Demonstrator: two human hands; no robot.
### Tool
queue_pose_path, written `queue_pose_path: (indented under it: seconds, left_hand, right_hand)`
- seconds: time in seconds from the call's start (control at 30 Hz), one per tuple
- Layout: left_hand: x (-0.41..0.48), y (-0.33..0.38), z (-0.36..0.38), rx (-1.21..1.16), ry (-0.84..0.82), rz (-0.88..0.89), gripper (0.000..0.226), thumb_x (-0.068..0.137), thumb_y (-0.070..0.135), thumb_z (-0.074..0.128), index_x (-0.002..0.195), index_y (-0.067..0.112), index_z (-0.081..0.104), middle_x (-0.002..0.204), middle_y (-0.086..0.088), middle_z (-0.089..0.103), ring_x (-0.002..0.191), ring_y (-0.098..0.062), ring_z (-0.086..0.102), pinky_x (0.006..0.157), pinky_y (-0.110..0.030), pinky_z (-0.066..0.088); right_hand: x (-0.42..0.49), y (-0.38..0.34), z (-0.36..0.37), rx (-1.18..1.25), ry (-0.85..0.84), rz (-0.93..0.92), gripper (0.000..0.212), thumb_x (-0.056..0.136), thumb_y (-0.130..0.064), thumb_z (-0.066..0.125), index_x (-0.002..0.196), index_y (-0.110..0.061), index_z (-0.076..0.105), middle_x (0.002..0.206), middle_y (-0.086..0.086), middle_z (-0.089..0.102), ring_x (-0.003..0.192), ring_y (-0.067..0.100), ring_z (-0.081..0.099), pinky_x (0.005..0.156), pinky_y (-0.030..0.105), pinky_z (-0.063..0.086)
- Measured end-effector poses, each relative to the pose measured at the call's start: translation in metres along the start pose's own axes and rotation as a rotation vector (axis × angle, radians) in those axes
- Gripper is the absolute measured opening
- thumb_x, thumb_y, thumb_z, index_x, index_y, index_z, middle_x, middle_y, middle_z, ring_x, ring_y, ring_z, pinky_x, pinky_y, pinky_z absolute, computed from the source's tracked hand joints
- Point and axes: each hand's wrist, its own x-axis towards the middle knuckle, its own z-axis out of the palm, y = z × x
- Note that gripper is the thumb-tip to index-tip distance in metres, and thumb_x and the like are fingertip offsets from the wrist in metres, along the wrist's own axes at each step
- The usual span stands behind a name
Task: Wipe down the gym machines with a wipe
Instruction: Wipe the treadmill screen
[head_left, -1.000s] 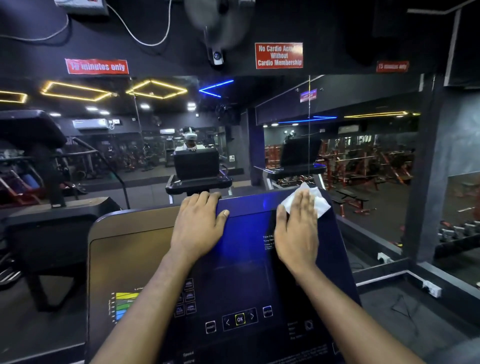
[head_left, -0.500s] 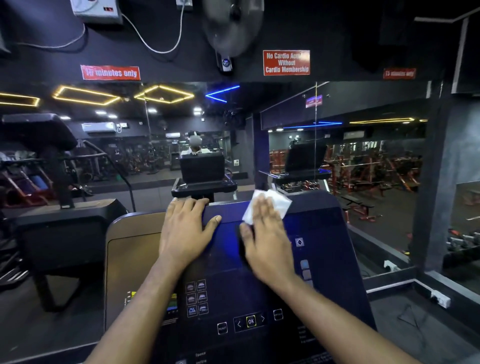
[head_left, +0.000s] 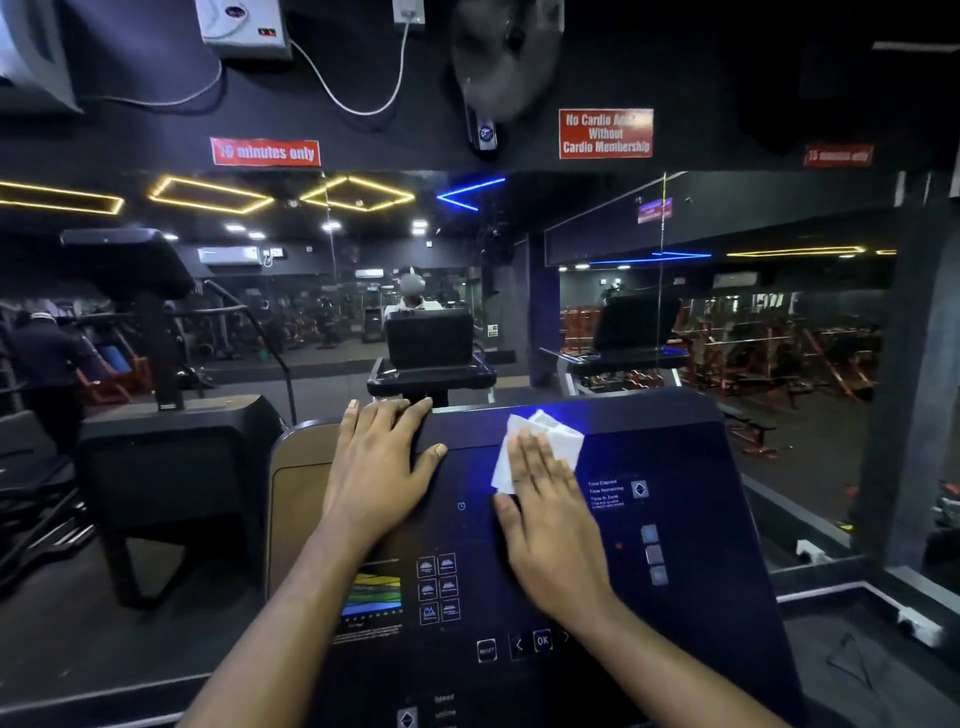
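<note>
Left forearm (head_left: 291, 613) and right forearm (head_left: 675, 660) reach forward, bare. The left grip (head_left: 382, 462) lies flat at the console (head_left: 675, 519) top edge, fingers straight, thumb spread. The right grip (head_left: 550, 514) lies flat, straight fingers pressing the wipe (head_left: 558, 441).

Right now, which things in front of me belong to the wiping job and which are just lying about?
In the job: wipe, right hand pressing it flat, console under it, left hand resting on the console's top.
Just about: red sign, wall fan, neighbouring machine on the left, mirror.
</note>
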Motion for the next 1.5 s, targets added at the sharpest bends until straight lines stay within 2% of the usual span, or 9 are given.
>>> queue_pose_path:
  seconds: [0.13,0.33,0.53,0.7,0.9,1.07,1.2,1.3,1.5]
  left_hand:
    - [-0.008,-0.021,-0.007,0.02,0.027,-0.043,0.067,0.091,0.064,0.04,0.146,0.027,0.05,0.135,0.001,0.057,0.132,-0.022,0.044,0.125,-0.045,0.015]
    - [-0.016,-0.038,-0.017,0.014,0.038,-0.111,0.064,0.093,0.063,0.05,0.143,0.023,0.052,0.136,0.0,0.057,0.134,-0.023,0.043,0.125,-0.048,0.015]
    - [-0.03,-0.063,-0.023,-0.066,0.08,-0.099,0.066,0.093,0.058,0.054,0.146,0.02,0.048,0.146,-0.002,0.05,0.137,-0.025,0.04,0.12,-0.046,0.028]
    - [-0.035,-0.069,-0.027,-0.164,0.069,-0.127,0.068,0.094,0.048,0.063,0.15,0.016,0.042,0.152,-0.002,0.044,0.142,-0.02,0.033,0.12,-0.04,0.029]
    - [-0.053,-0.094,-0.03,-0.387,0.018,-0.119,0.075,0.095,0.034,0.067,0.158,0.023,0.029,0.161,0.005,0.03,0.147,-0.01,0.024,0.118,-0.031,0.026]
    - [-0.065,-0.104,-0.028,-0.503,0.035,-0.193,0.075,0.095,0.026,0.068,0.158,0.015,0.028,0.159,0.0,0.036,0.143,-0.013,0.037,0.114,-0.025,0.031]
    - [-0.083,-0.122,-0.027,-0.593,-0.046,-0.203,0.078,0.097,0.023,0.065,0.161,0.02,0.021,0.157,0.003,0.041,0.141,-0.006,0.042,0.118,-0.033,0.037]
    - [-0.098,-0.129,-0.028,-0.698,-0.079,-0.227,0.072,0.098,0.014,0.063,0.16,0.021,0.025,0.146,0.016,0.048,0.129,0.016,0.045,0.112,-0.021,0.04]
    - [-0.12,-0.131,-0.035,-0.742,-0.051,-0.219,0.06,0.098,0.003,0.058,0.152,0.022,0.042,0.146,0.011,0.053,0.133,0.008,0.048,0.113,-0.026,0.042]
  right_hand:
    - [0.036,0.005,0.0,0.053,0.18,0.317,0.069,0.104,-0.049,0.013,0.162,-0.013,0.006,0.169,0.001,0.003,0.156,0.011,-0.006,0.127,0.038,0.006]
    - [0.014,-0.04,0.013,0.016,-0.02,-0.044,0.066,0.107,-0.049,0.023,0.162,-0.02,0.003,0.169,-0.007,-0.004,0.154,0.004,-0.011,0.126,0.03,-0.001]
    - [0.042,-0.027,0.017,0.045,0.198,0.327,0.073,0.102,-0.05,0.016,0.161,-0.008,0.009,0.169,0.004,0.004,0.156,0.015,-0.002,0.127,0.039,0.007]
    - [0.01,-0.068,0.024,0.035,-0.009,-0.016,0.065,0.108,-0.047,0.024,0.162,-0.021,0.001,0.169,-0.008,-0.005,0.154,0.004,-0.011,0.126,0.029,-0.001]
    - [0.036,-0.07,0.033,0.076,0.169,0.305,0.07,0.103,-0.05,0.014,0.162,-0.013,0.005,0.169,-0.001,0.0,0.155,0.01,-0.007,0.127,0.04,0.007]
    - [0.014,-0.114,0.04,0.039,-0.058,-0.072,0.063,0.108,-0.049,0.02,0.162,-0.024,0.001,0.169,-0.01,-0.006,0.153,0.002,-0.013,0.127,0.031,0.0]
    - [0.006,-0.093,0.041,0.032,0.055,0.084,0.062,0.107,-0.048,0.017,0.162,-0.021,0.007,0.169,-0.01,0.0,0.153,0.001,-0.008,0.127,0.036,0.008]
    - [0.037,-0.116,0.051,0.07,0.109,0.173,0.066,0.105,-0.049,0.016,0.162,-0.015,0.008,0.169,-0.004,-0.001,0.154,0.005,-0.01,0.128,0.038,0.005]
    - [0.014,-0.136,0.056,0.004,-0.117,-0.175,0.059,0.109,-0.047,0.022,0.162,-0.028,0.006,0.168,-0.013,-0.002,0.153,0.0,-0.01,0.127,0.034,0.003]
